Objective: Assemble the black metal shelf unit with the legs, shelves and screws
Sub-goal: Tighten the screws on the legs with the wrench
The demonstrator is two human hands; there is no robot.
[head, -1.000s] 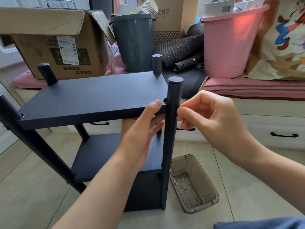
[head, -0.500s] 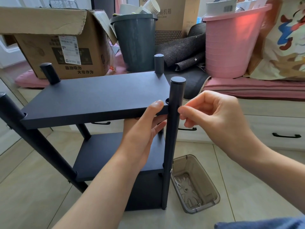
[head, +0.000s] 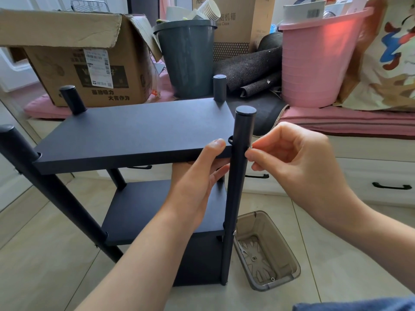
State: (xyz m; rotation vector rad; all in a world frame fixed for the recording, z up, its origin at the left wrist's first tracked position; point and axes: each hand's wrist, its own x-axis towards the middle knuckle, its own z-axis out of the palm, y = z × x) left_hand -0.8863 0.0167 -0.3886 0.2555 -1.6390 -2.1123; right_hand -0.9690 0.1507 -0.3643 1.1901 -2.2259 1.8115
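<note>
The black shelf unit stands on the floor with its top shelf [head: 139, 131] set between round black legs. My left hand [head: 199, 173] grips that shelf's front right corner, thumb on the front edge and fingers underneath. My right hand [head: 289, 158] pinches a small silver screw [head: 251, 147] against the right side of the near right leg [head: 238, 176], level with the top shelf. A lower shelf [head: 157, 209] sits below, with another screw visible on the leg beside it.
A clear brown plastic tray [head: 283, 281] with a few small metal parts lies on the tile floor right of the unit. Behind stand a cardboard box [head: 78, 63], a grey bin [head: 186, 57], a pink tub [head: 314, 59] and white drawers [head: 370, 176].
My right hand's pinched fingertips have stayed at the right side of the near leg, shifting slightly. The left hand keeps its grip on the shelf corner.
</note>
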